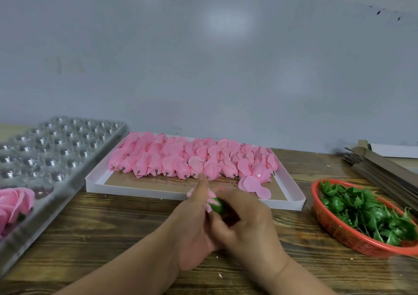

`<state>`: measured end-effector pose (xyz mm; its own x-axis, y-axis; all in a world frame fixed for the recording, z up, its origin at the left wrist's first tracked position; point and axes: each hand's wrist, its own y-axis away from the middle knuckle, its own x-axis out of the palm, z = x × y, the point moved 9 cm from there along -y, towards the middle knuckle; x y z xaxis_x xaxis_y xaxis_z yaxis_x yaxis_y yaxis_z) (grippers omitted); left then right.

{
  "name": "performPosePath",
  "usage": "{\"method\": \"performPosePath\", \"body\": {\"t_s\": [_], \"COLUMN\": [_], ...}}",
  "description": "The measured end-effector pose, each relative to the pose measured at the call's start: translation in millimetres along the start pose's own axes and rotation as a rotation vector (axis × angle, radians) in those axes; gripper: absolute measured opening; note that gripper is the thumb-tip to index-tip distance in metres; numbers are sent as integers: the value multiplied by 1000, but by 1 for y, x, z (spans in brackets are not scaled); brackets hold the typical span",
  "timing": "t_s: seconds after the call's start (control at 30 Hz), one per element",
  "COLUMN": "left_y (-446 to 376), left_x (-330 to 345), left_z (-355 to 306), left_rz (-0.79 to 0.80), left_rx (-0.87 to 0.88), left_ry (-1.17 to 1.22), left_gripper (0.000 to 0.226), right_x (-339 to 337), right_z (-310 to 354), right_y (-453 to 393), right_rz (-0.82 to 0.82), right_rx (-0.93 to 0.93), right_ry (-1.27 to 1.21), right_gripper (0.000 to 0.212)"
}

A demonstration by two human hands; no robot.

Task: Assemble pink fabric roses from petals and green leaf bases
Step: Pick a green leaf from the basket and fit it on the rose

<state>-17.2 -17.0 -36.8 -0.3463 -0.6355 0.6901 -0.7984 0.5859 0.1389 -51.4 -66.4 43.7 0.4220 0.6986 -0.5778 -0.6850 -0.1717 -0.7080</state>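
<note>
Left hand (194, 222): we see it closed around a pink rose head (211, 196), thumb pointing up
Right hand (246, 220): we see its fingers pinched on the green leaf base (216, 205) at the rose's underside
Pose: both forearms reach in from below, hands touching
Place: just in front of the white tray (126, 191) of petals (181, 159); red basket (352, 238) of leaf bases to the tray's right
</note>
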Motion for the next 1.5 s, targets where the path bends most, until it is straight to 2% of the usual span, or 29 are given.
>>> {"method": "performPosePath", "body": {"t_s": [0.1, 0.17, 0.27, 0.37, 0.5, 0.57, 0.63, 0.7, 0.8, 0.9, 1.0, 1.07, 1.1, 1.2, 1.33, 1.43, 1.5], "left_y": [2, 3, 2, 1, 8, 7, 6, 6, 9, 9, 9, 7, 7, 8, 13, 14, 14], "left_x": [13, 17, 14, 14, 16, 13, 8, 4, 3, -1, 2, 1, 1, 1, 11, 11, 11], "left_z": [-8, -9, -11, -12, -20, -23, -24, -25, -28, -23, -17, -14, -13, -17, -28, -30, -30], "left_rz": [108, 148, 160, 209, 240, 184, 93, 17, -50, -117, -95, -84, -82, -56, 86, 132, 161], "left_rx": [132, 218, 264, 240, 266, 278, 293, 297, 298, 264, 240, 224, 220, 224, 257, 247, 231], "left_ry": [-194, -269, -242, -300, -300, -275, -258, -242, -220, -126, -58, -68, -101, -278, -374, -367, -390], "left_gripper": [90, 85, 62, 57, 56, 63, 68, 66, 52, 54, 45, 40, 40, 48, 47, 67, 72], "right_x": [-3, 2, 31, 48, 52, 55, 56, 55, 43, 29, 10, 8, 10, 24, 42, 57, 61], "right_z": [-39, -52, -47, -36, -31, -31, -30, -33, -34, -33, -18, -17, -21, -32, -30, -26, -22], "right_y": [-1, 2, 10, 14, 13, 14, 14, 14, 9, 10, 7, 6, 6, 7, 11, 18, 20], "right_rz": [-70, -73, 97, 246, 291, 304, 313, 281, 174, 71, -3, -11, 5, 83, 218, 317, 364], "right_rx": [400, 577, 775, 821, 797, 806, 786, 748, 549, 385, 158, 132, 191, 404, 567, 696, 720], "right_ry": [-474, -769, -1107, -1272, -1366, -1401, -1389, -1353, -1085, -660, -226, -154, -232, -670, -1073, -1323, -1416], "right_gripper": [19, 14, 12, 9, 19, 23, 15, 19, 17, 26, 28, 22, 19, 14, 6, 31, 27]}}
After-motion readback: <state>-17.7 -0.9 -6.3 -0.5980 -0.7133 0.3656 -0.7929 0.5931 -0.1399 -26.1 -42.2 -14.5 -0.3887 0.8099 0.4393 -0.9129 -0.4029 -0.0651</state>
